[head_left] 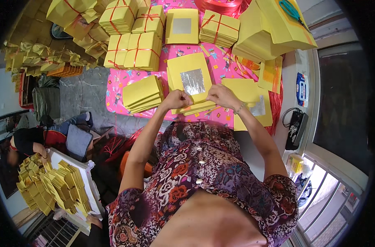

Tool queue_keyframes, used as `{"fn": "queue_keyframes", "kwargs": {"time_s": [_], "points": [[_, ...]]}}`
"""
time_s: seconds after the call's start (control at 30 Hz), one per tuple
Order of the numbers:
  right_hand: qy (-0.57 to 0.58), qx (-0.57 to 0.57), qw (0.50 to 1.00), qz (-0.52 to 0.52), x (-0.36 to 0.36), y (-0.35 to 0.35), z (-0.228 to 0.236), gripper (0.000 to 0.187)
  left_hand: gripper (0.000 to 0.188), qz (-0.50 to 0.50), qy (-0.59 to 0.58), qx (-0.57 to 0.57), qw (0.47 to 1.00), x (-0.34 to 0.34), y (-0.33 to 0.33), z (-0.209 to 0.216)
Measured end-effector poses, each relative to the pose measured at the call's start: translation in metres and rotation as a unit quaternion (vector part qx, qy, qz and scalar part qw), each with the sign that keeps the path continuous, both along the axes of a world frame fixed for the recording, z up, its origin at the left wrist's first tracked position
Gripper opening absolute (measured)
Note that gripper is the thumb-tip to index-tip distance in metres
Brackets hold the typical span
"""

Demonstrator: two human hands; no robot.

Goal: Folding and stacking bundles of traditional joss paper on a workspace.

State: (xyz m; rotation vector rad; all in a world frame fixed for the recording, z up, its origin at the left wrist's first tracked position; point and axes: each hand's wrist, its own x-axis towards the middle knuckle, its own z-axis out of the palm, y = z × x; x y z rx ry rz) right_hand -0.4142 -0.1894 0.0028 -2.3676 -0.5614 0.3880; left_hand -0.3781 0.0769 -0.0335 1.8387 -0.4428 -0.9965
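Note:
In front of me lies a yellow paper sheet (183, 64) with a silver foil square (193, 81) on it, atop more yellow paper. My left hand (178, 99) pinches its near edge at the left, fingers closed. At the near right corner my right hand (223, 96) has its fingers closed on the same sheet, and that edge looks slightly curled up between the hands. Beside my left hand rests a fanned stack of folded yellow paper (141, 94). Right of my right hand lie flat yellow sheets (239, 91), one bearing silver foil, partly covered by my forearm.
Red-tied yellow paper bundles (143, 51) and another foil sheet (171, 35) line the far side of the pink patterned tablecloth (167, 51). Teal-handled scissors (290, 10) lie on tall paper at far right. Left, another person (35, 138) handles yellow paper piles (66, 185).

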Motion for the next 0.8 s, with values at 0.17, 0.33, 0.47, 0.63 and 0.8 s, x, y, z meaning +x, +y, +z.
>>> {"fn": "queue_keyframes", "kwargs": {"time_s": [0.17, 0.33, 0.47, 0.63, 0.8], "points": [[-0.026, -0.013, 1.000, 0.008, -0.001, 0.007, 0.007, 0.021, 0.011, 0.061, -0.033, -0.030, 0.997, -0.012, 0.000, 0.002], [-0.043, -0.013, 0.998, -0.039, 0.014, 0.010, 0.023, 0.022, 0.028, 0.132, -0.355, 0.048, 0.924, -0.030, -0.019, 0.059], [-0.067, 0.049, 0.993, -0.089, 0.055, 0.011, 0.015, 0.023, 0.053, 0.116, -0.546, 0.017, 0.830, -0.039, -0.031, 0.069], [-0.076, 0.075, 0.990, -0.094, 0.115, 0.016, -0.002, 0.026, 0.068, 0.039, -0.527, 0.080, 0.845, -0.033, -0.042, 0.043], [-0.079, 0.011, 0.990, -0.114, 0.146, 0.023, -0.023, 0.027, 0.079, 0.036, -0.510, 0.126, 0.850, -0.012, -0.046, 0.028]]}}
